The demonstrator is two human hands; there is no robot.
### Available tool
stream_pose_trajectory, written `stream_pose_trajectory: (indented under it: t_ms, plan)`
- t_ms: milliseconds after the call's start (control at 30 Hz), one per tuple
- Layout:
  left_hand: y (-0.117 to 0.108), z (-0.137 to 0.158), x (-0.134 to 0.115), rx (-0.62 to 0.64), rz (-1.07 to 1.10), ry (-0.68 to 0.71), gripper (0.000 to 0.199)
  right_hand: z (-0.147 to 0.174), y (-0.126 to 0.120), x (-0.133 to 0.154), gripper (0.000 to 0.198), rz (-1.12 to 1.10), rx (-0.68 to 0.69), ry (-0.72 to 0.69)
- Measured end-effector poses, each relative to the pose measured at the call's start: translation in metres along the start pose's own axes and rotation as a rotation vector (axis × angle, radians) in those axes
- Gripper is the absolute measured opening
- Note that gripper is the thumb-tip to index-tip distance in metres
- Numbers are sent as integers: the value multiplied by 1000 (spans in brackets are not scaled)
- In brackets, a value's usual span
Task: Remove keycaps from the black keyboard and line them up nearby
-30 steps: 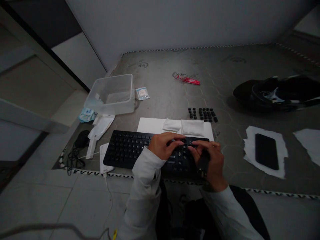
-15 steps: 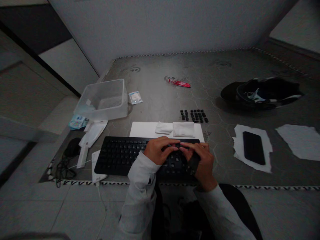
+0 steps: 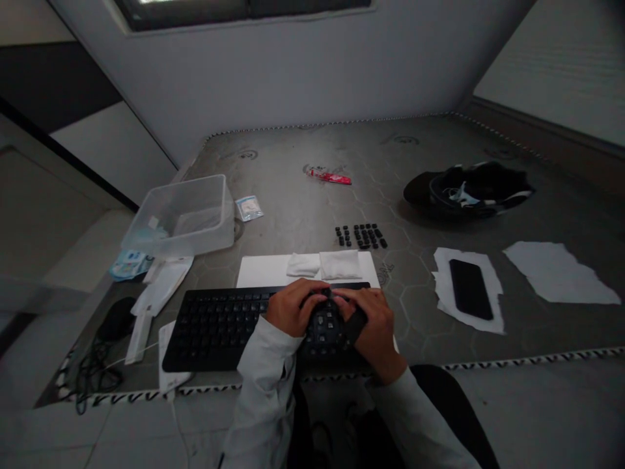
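A black keyboard (image 3: pixel 209 332) lies along the front of the table, and several key places on its right part have no caps. Over that part, my left hand (image 3: pixel 293 307) is closed, with thumb and forefinger together near the keyboard's upper edge; what they pinch is too small to make out. My right hand (image 3: pixel 375 326) is curled against it from the other side, fingertips meeting the left ones. A black object (image 3: pixel 355 327), kind unclear, sits in the right palm. Loose black keycaps (image 3: pixel 364 236) lie in rows behind the keyboard.
Folded white cloths (image 3: pixel 340 265) lie on a white sheet (image 3: pixel 254 270) behind the keyboard. To the left are a clear plastic box (image 3: pixel 205 244), a mouse (image 3: pixel 117 318) and a power strip (image 3: pixel 168 355). A phone (image 3: pixel 470 288), a helmet (image 3: pixel 469 192) and a red-handled tool (image 3: pixel 332 177) lie farther off.
The camera view has tilted up and shifted, so the table sits lower and leftward. My hands stay together over the keyboard's right part, with fingers slightly rearranged.
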State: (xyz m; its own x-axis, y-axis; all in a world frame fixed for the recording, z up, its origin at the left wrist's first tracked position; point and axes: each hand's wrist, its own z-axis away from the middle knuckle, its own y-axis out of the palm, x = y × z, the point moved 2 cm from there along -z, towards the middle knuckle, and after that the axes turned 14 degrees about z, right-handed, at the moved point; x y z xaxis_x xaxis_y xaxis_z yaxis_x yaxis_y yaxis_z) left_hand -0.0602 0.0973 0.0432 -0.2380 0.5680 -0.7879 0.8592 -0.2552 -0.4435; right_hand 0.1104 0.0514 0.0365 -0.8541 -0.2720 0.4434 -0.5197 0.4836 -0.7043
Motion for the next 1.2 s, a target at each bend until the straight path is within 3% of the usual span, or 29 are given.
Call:
stream_pose_trajectory:
  t_ms: [167, 333, 533, 767, 900, 1100, 1200]
  plan:
    - [2, 0, 8, -6, -214, -31, 18, -7, -7, -24, 19, 200, -24, 199]
    - [14, 1, 18, 108, -353, -86, 22, -8, -10, -56, 25, 281, 56, 350]
    - [23, 2, 15, 177, -410, -209, 29, -6, 3, -63, 31, 294, 192, 329]
    - [24, 0, 13, 184, -426, -175, 26, -4, 10, -63, 33, 295, 226, 322]
    - [30, 2, 17, 227, -444, -245, 31, -4, 9, -63, 30, 272, 263, 281]
    - [32, 1, 15, 169, -470, -278, 26, -5, 9, -62, 26, 258, 297, 231]
    - [29, 0, 13, 99, -479, -261, 23, -5, 9, -62, 30, 258, 242, 256]
